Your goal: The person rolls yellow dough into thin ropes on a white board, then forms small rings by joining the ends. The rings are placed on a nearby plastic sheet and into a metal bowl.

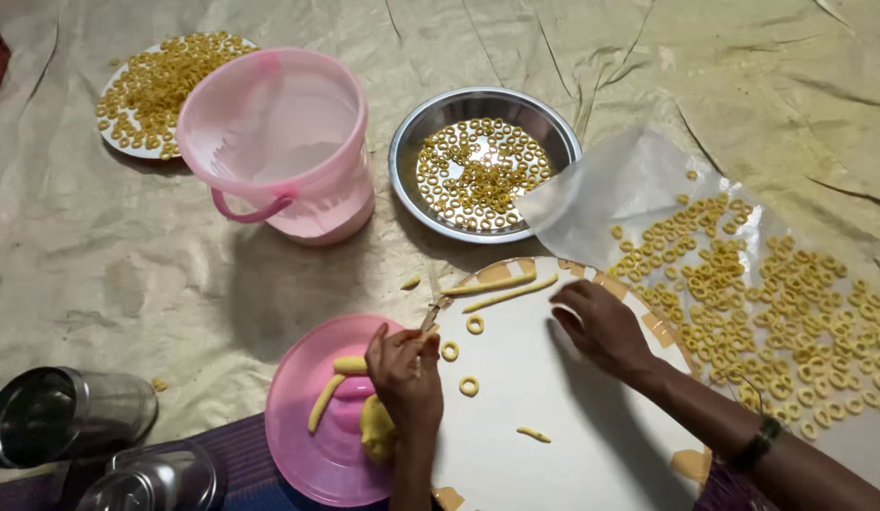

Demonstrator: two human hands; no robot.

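Two hands working over white round board (pixel 554 397). Left hand (pixel 407 369) pinching thin dough strip (pixel 429 320) at board edge, fingers pressed together. Right hand (pixel 601 326) spread, resting on board. Dough looking soft, light, tearing easily; take strip near end. Beyond: steel bowl (pixel 484 104) holding rings.

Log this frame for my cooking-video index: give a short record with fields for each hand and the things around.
Left hand: fingers pinch a thin dough strip at the white round board
Right hand: flat on the board
On board: three dough rings
Pink plate: dough lump and rolls
Steel bowl: rings
Plastic sheet: many rings
Pink bucket: upright
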